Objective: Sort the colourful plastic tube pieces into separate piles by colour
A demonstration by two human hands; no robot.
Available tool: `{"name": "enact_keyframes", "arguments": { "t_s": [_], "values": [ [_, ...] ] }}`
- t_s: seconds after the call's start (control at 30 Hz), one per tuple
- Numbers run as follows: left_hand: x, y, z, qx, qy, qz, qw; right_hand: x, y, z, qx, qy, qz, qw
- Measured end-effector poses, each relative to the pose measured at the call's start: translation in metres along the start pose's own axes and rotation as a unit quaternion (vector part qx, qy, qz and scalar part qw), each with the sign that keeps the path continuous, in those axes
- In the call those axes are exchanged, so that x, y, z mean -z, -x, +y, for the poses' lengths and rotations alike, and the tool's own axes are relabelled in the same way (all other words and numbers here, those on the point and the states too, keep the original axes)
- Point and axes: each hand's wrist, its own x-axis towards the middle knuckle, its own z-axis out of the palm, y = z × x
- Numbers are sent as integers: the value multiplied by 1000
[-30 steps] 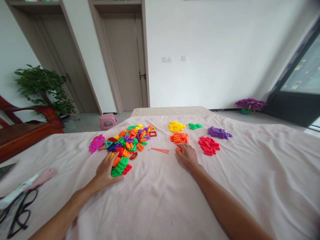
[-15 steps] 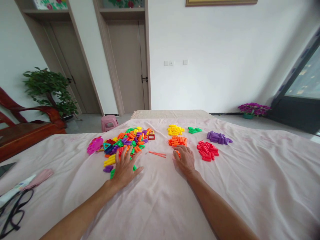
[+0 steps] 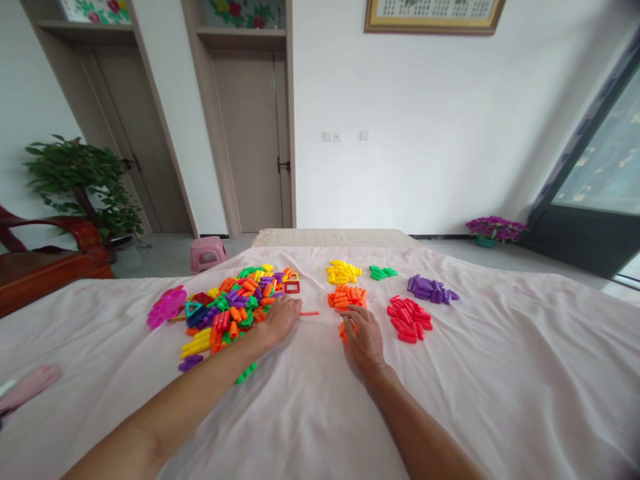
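Note:
My left hand (image 3: 283, 317) is closed at the right edge of a mixed pile of colourful plastic tube blocks (image 3: 250, 300). A thin orange stick (image 3: 310, 313) sticks out from its fingertips towards the right. My right hand (image 3: 365, 337) is curled around a few orange tube blocks (image 3: 347, 329), which show between its thumb and fingers. Just beyond that hand lies a sorted group of orange blocks (image 3: 346, 295). Red blocks (image 3: 409, 319) form a separate group to its right. The fingertips of my left hand are partly hidden.
Further groups hold yellow blocks (image 3: 343, 272), green blocks (image 3: 383, 273) and purple blocks (image 3: 432, 290). A magenta flower-shaped piece (image 3: 167, 307) and a red square frame (image 3: 292, 287) lie beside the mixed pile. A pale cloth (image 3: 480, 400) covers the table. A pink stool (image 3: 207, 253) stands behind.
My left hand has moved right and forward from over the pile to the orange sticks and closed. Only one stick now shows clearly. My right hand stays by the orange blocks. The view has tilted up.

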Motion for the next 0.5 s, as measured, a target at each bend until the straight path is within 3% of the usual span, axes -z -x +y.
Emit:
{"name": "enact_keyframes", "arguments": {
  "t_s": [0.27, 0.5],
  "values": [
    [-1, -63, -27, 69, -1, 20, 997, -3, -2, 5, -10, -54, 24, 998],
    [-10, -108, -41, 89, 14, -83, 992, -5, -4, 4, -32, -127, 40, 991]
  ]
}}
